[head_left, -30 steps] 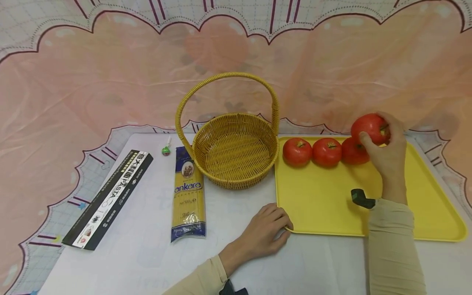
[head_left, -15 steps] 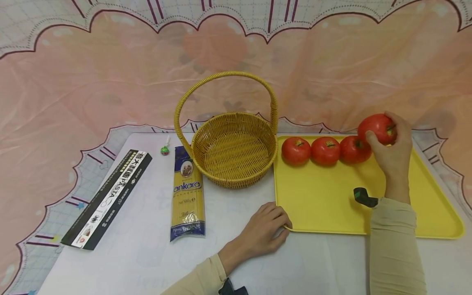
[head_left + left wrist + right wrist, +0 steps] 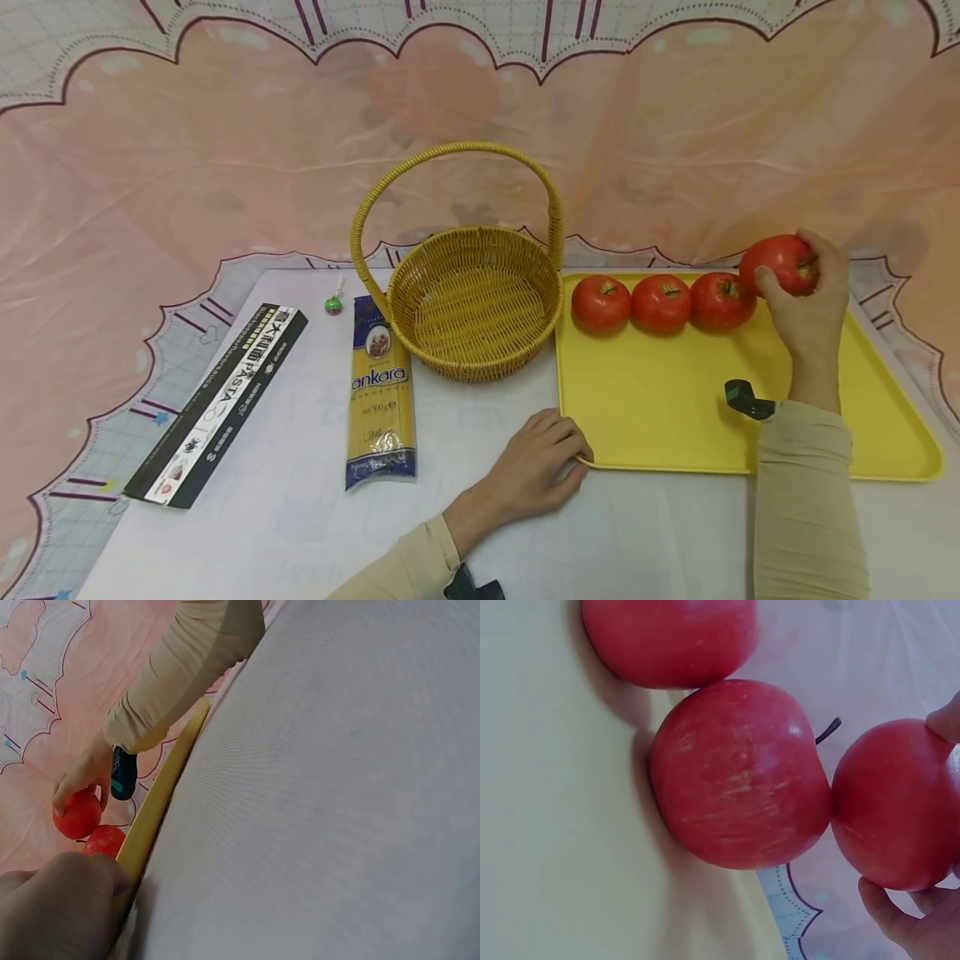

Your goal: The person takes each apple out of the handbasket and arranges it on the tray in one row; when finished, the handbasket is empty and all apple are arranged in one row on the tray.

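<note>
My right hand (image 3: 812,312) holds a red apple (image 3: 780,265) above the back of the yellow tray (image 3: 645,408), thumb on one side and fingers round the other. Three more apples stand in a row along the tray's back edge; the held one overlaps the end apple (image 3: 723,301) in the head view. From the right wrist, the held apple (image 3: 900,806) shows tilted right beside that end apple (image 3: 742,776), whose dark stem sticks out. My left hand (image 3: 525,467) grips the tray's near left corner with bent fingers; in the left wrist view its knuckles hide part of the rim (image 3: 154,814).
A yellow wicker basket (image 3: 480,367) with a tall handle stands left of the tray. Beside it lie a pack of spaghetti (image 3: 381,408), a long black and white pasta box (image 3: 217,408) and a small green lollipop (image 3: 333,305). A patterned cloth (image 3: 300,150) hangs behind the table.
My right hand has shifted right and slightly down with the apple, so more of the end apple on the tray shows. The left hand stays at the tray corner.
</note>
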Demonstrator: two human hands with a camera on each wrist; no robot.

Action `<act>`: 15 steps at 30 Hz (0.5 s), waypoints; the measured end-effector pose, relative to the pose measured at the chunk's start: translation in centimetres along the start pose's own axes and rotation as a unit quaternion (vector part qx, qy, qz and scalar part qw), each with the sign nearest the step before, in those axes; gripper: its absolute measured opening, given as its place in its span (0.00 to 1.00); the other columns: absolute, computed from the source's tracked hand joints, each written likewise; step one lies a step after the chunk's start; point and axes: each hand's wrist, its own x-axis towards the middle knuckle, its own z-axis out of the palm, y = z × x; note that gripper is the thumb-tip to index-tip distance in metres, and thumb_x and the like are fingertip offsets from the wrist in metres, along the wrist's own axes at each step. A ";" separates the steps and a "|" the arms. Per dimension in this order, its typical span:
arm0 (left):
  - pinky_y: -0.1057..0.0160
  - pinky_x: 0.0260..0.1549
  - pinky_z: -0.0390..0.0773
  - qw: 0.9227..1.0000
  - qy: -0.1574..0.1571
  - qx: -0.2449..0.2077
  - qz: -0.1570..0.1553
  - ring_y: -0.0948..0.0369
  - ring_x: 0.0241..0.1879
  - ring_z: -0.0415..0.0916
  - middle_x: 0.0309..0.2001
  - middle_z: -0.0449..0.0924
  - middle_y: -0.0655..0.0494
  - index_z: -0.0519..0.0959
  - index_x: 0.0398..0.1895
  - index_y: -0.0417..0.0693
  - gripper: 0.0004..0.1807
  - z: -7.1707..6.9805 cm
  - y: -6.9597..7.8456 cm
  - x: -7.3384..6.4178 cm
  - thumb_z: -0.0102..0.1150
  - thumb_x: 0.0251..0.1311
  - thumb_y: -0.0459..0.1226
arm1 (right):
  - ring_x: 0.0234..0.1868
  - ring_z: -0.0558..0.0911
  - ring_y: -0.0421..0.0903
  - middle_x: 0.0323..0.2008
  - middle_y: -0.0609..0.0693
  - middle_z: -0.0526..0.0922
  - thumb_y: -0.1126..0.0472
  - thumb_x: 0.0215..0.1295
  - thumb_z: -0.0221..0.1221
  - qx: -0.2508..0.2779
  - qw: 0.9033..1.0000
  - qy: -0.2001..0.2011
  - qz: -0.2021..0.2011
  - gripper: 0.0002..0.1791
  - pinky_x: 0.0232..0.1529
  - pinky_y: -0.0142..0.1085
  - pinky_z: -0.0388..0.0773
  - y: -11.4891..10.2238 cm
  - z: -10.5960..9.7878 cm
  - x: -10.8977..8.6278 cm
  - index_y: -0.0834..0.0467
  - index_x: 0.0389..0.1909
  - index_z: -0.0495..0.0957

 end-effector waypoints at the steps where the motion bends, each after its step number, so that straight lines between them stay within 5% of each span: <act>1: 0.62 0.63 0.64 1.000 0.001 0.002 0.002 0.66 0.44 0.68 0.35 0.73 0.67 0.77 0.34 0.58 0.03 0.0 0.0 0.0 0.55 0.59 0.38 | 0.57 0.64 0.33 0.55 0.33 0.67 0.58 0.55 0.61 0.000 1.000 0.003 0.001 0.30 0.64 0.32 0.63 0.1 0.0 0.0 0.41 0.61 0.69; 15: 0.61 0.64 0.63 1.000 -0.006 -0.022 -0.008 0.66 0.43 0.68 0.36 0.73 0.67 0.77 0.34 0.58 0.04 -0.1 0.0 0.0 0.54 0.60 0.38 | 0.67 0.59 0.40 0.66 0.37 0.61 0.54 0.59 0.60 -0.039 0.997 -0.023 0.065 0.33 0.71 0.38 0.57 0.7 -0.9 0.1 0.36 0.65 0.63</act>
